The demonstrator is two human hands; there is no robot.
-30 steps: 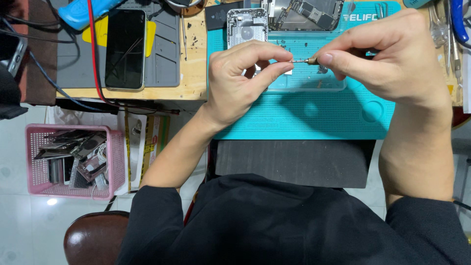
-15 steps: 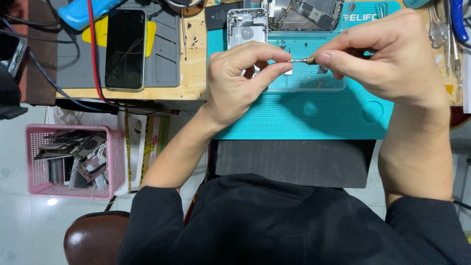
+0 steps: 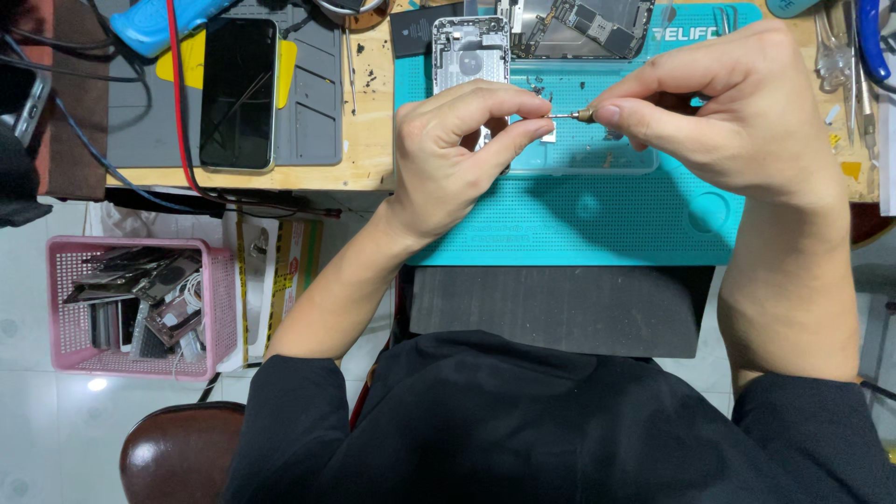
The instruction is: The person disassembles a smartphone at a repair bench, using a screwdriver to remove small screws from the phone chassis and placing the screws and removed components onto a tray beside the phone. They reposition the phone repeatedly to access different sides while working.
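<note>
Nearest the camera is the person's dark top, with both bare forearms reaching up from it toward the tabletop [image 3: 373, 159]. Low on the left stands the rounded back of a brown chair [image 3: 177, 453], and above it on the pale tiled floor a pink basket [image 3: 219, 308] filled with loose phone parts. Just beyond the body a dark grey mat [image 3: 560, 308] hangs at the edge, and past that lies a teal work mat [image 3: 579, 224] with a dotted surface.

Over the teal mat the two hands meet. The left hand [image 3: 457, 159] curls with thumb and forefinger pinched narrow on the thin metal tip of a small screwdriver [image 3: 571, 115]. The right hand [image 3: 728, 112] has its grip closed on the brass-coloured handle end of the same tool, fingers bunched around it. The screwdriver lies level between the two hands, held in the air above a shallow clear tray on the mat; a small white piece shows just below the tip, too small to tell what it is.

Farther out, an opened silver phone shell [image 3: 471, 47] lies just behind the left hand, and a bared circuit board [image 3: 583, 23] beside it. To the left a black phone [image 3: 239, 93] rests face up on a grey mat, crossed near by a red cable [image 3: 177, 103]. At the far right edge lie tweezers [image 3: 826, 47].
</note>
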